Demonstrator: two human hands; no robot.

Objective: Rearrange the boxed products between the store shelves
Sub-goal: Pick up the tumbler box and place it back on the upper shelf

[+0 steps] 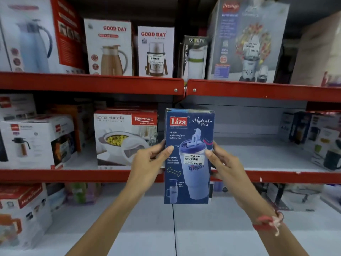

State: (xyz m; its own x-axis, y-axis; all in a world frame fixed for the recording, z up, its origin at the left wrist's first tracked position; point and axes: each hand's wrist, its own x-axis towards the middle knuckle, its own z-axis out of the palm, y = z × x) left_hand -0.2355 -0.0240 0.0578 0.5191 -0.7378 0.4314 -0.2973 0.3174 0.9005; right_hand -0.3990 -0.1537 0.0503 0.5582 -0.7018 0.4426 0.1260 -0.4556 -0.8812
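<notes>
On the middle shelf [83, 175] to my left I see the white Rishabh casserole box [125, 137]. My left hand [147, 163] grips the left edge of the blue Liza Hydrate Pro tumbler box [189, 156], thumb on its front. The box is upright, held in the air before the shelf's red front edge. My right hand [224, 163] clasps its right edge, a red thread band [267, 221] at that wrist.
</notes>
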